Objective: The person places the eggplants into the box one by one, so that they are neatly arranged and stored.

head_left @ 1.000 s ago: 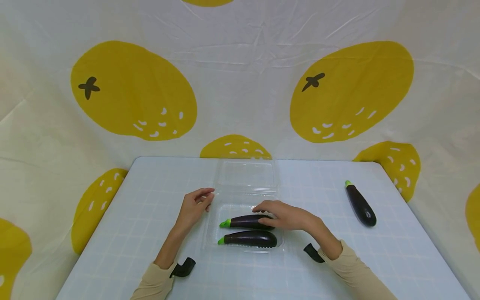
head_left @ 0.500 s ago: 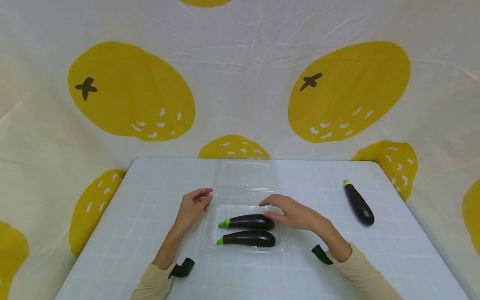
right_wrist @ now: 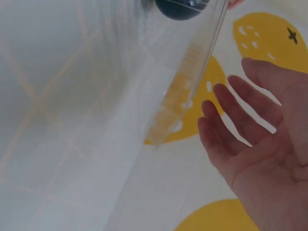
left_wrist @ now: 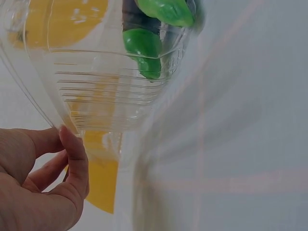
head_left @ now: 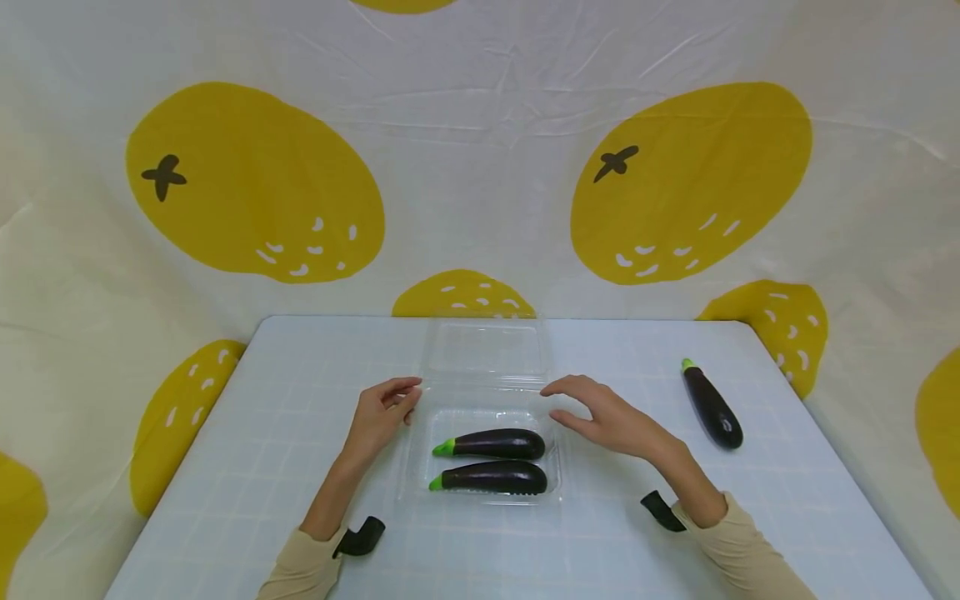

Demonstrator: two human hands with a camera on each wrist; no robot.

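Observation:
In the head view a clear plastic clamshell container point(head_left: 480, 502) lies with its lid point(head_left: 487, 348) folded back. Inside its base are two eggplants, a rear one point(head_left: 502, 444) and a front one point(head_left: 495, 477), side by side with green stem ends to the left. My left hand point(head_left: 377, 419) pinches the container's left rim between thumb and forefinger, as the left wrist view shows at close range. Right of the container, my right hand point(head_left: 611, 419) hovers with fingers spread and nothing in it. In the right wrist view its fingers point(right_wrist: 236, 110) stand apart from the clear wall.
A third eggplant point(head_left: 712, 407) lies on the right side of the table point(head_left: 622, 550), stem end away from me. Behind the table hangs a white cloth point(head_left: 480, 208) printed with yellow fruit. A black strap point(head_left: 362, 536) sits at my left wrist.
My right hand has drawn back to the right, away from the rear eggplant, and its fingers have spread. The left hand stays at the rim; both eggplants stay in the container.

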